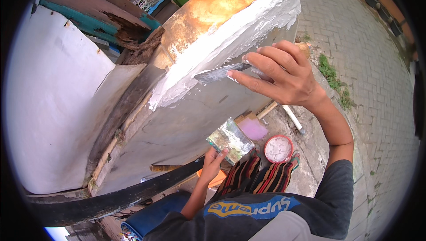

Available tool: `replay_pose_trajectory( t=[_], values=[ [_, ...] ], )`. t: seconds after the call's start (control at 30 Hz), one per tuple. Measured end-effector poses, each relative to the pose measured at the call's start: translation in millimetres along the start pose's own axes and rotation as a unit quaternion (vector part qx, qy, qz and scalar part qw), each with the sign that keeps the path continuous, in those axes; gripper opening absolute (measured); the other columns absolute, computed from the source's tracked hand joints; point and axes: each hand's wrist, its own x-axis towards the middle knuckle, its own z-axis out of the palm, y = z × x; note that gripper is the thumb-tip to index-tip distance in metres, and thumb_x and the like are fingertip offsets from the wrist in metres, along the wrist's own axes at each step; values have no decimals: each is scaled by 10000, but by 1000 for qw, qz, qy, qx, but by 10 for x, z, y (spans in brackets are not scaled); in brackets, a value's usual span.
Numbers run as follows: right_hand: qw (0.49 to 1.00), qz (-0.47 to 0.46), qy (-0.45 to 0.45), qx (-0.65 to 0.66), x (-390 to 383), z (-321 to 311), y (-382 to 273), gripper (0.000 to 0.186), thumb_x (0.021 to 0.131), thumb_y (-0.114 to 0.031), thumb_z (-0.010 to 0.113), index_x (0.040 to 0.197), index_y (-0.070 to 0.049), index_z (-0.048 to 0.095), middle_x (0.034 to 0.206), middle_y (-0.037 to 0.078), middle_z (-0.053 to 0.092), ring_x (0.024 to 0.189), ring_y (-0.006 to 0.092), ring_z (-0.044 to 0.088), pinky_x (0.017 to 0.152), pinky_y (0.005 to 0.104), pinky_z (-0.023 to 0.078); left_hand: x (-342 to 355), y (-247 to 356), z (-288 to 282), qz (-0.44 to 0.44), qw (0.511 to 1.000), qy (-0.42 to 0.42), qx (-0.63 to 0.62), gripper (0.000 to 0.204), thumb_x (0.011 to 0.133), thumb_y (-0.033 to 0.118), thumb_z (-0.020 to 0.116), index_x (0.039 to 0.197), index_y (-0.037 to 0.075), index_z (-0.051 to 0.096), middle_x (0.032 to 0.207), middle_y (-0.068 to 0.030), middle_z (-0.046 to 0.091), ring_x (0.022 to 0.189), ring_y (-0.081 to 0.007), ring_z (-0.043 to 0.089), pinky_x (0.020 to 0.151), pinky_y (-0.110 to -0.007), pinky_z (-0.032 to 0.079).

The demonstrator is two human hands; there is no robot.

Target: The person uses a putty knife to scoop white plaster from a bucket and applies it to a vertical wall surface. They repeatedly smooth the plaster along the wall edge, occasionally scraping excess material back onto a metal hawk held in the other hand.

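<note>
My right hand is closed round a putty knife, its metal blade stretching left from my fingers. The blade tip lies at or very near the lower edge of a band of white plaster; actual contact is hard to make out. That band runs along the upper edge of a grey wall, rough and ragged at its margins. White smears mark my fingertips. Lower down, my left hand grips a small flat board by its near edge, thumb on top. White plaster covers part of the board.
On the ground by my feet stands a red-rimmed tub of whitish paste. A white pipe lies beyond it. A curved black pipe crosses at lower left, below a white panel. Paving extends at right.
</note>
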Motion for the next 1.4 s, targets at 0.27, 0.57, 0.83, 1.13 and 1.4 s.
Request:
replay_pose_trajectory(
  t=[0.27, 0.57, 0.83, 1.13, 1.4],
  values=[
    [999, 17, -28, -23, -67, -32, 191, 379, 753, -129, 646, 1081, -308, 710, 1038, -15, 593, 941, 163, 550, 833, 343, 457, 6, -45, -16, 3, 1000, -1, 2, 303, 972, 174, 540, 1194, -31, 520, 1110, -66, 613, 1005, -109, 550, 892, -279, 423],
    [991, 68, -61, -100, -399, -122, 689, 470, 695, -1, 659, 1090, -249, 714, 1058, 33, 601, 953, 215, 551, 806, 357, 467, 30, -39, -35, 0, 1000, -18, -4, 305, 974, 178, 539, 1201, -24, 520, 1121, -63, 606, 1008, -104, 543, 896, -275, 420],
    [988, 126, -24, -82, -623, -240, 882, 521, 680, 3, 646, 1125, -264, 690, 1075, 30, 594, 916, 209, 551, 787, 346, 455, 33, -59, -31, -9, 1000, -9, 7, 306, 973, 176, 538, 1206, -21, 519, 1125, -52, 605, 1026, -100, 530, 905, -271, 411],
    [999, 18, -31, 7, -81, 102, 224, 421, 716, -123, 659, 1091, -307, 708, 1042, -4, 600, 942, 186, 557, 846, 351, 454, 75, -114, -32, -14, 1000, -12, 12, 300, 969, 173, 546, 1195, -23, 526, 1116, -57, 613, 1009, -97, 540, 892, -274, 422],
    [994, 71, -63, -55, -410, -67, 707, 467, 699, -37, 678, 1097, -281, 708, 1055, 13, 604, 973, 206, 554, 833, 350, 451, 74, -113, 27, -4, 1000, -11, 20, 296, 966, 167, 549, 1184, -32, 530, 1112, -68, 617, 1014, -107, 545, 897, -277, 422]
  ],
)
